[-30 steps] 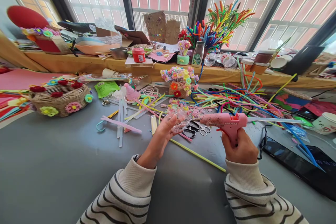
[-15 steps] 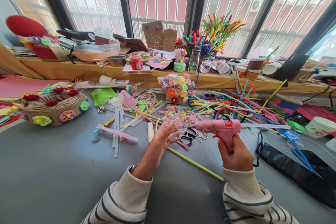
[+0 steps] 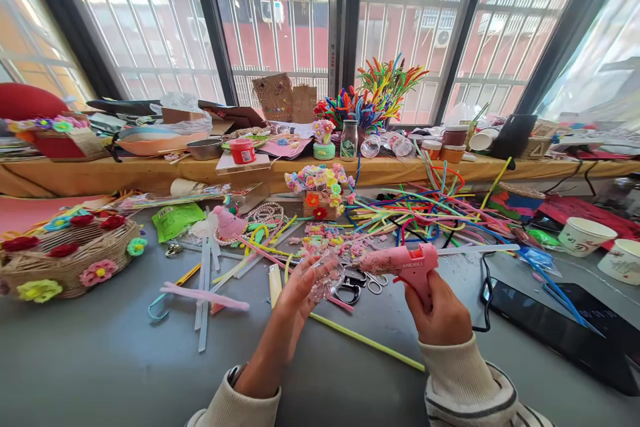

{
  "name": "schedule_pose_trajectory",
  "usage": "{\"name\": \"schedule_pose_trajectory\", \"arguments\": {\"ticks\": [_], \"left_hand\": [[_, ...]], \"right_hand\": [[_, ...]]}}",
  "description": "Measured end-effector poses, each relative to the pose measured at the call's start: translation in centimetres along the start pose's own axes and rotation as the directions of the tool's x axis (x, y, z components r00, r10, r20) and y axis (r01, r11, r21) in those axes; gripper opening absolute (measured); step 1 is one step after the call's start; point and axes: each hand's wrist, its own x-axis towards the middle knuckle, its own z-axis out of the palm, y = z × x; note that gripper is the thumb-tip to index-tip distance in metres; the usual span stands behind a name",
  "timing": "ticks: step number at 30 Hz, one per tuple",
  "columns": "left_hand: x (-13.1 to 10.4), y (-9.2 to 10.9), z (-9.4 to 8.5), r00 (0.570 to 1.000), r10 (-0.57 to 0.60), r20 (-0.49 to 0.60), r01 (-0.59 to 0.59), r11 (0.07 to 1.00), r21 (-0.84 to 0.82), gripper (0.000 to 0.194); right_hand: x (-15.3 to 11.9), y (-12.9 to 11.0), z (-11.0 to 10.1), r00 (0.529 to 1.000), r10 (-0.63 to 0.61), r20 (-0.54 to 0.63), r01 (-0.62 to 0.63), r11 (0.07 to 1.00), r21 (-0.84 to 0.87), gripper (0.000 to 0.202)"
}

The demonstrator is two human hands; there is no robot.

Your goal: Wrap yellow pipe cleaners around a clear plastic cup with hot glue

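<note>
My left hand [image 3: 296, 297] is closed around a small clear plastic piece [image 3: 327, 277], which looks like a cup or bottle bottom. In my right hand [image 3: 439, 310] is a pink hot glue gun [image 3: 400, 263], a finger near its trigger. The gun's nozzle points left, close beside the clear plastic piece; whether they touch I cannot tell. A translucent glue stick [image 3: 480, 249] sticks out of the gun's back. Black-handled scissors [image 3: 349, 292] lie on the table just behind the nozzle. Under both hands stretches a yellow-green pipe cleaner [image 3: 367, 340].
Loose glue sticks [image 3: 204, 287] lie to the left, near a twine basket [image 3: 75, 267] with fabric flowers. Behind my hands are a small flower box [image 3: 320, 203] and a heap of pipe cleaners [image 3: 425, 213]. A black phone [image 3: 543, 320] and paper cups [image 3: 586, 235] stand at the right.
My view has tilted up and shifted right, so everything sits lower and further left in the picture. Both hands keep their holds, with the nozzle still beside the clear plastic piece.
</note>
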Motion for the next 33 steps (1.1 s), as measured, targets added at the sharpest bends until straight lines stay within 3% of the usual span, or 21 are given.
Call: {"name": "schedule_pose_trajectory", "arguments": {"ticks": [5,9,11,15,20,28,31,33], "left_hand": [[-0.3,0.3,0.1,0.999,0.04,0.035,-0.038,0.998,-0.058,0.045],[-0.6,1.0,0.0,0.997,0.073,0.036,-0.068,0.99,-0.121,0.042],[-0.7,1.5,-0.1,0.997,0.083,0.004,-0.081,0.984,-0.158,0.042],[-0.9,2.6,-0.4,0.991,0.109,-0.08,-0.123,0.969,-0.213,0.045],[-1.0,3.5,-1.2,0.981,0.113,-0.157,-0.148,0.96,-0.237,0.039],[-0.9,3.9,-2.0,0.969,0.15,-0.197,-0.197,0.949,-0.245,0.037],[-0.8,4.1,-2.4,0.956,0.187,-0.228,-0.243,0.937,-0.252,0.036],[-0.8,4.3,-2.5,0.949,0.193,-0.251,-0.258,0.931,-0.258,0.036]], "right_hand": [[0.7,0.2,-0.3,0.998,0.065,0.013,-0.064,0.997,-0.045,0.028],[1.7,2.2,-0.4,0.976,0.175,0.13,-0.155,0.976,-0.151,0.033],[2.0,3.8,-0.1,0.952,0.23,0.203,-0.179,0.953,-0.243,0.035],[1.9,6.5,0.5,0.913,0.338,0.229,-0.239,0.898,-0.37,0.036],[1.5,7.9,0.8,0.858,0.451,0.246,-0.285,0.816,-0.504,0.039],[2.0,7.1,-0.2,0.825,0.479,0.301,-0.215,0.758,-0.616,0.054],[2.2,5.1,-1.1,0.851,0.415,0.322,-0.147,0.777,-0.612,0.049],[2.2,3.4,-1.8,0.895,0.276,0.35,-0.047,0.84,-0.541,0.038]]}}
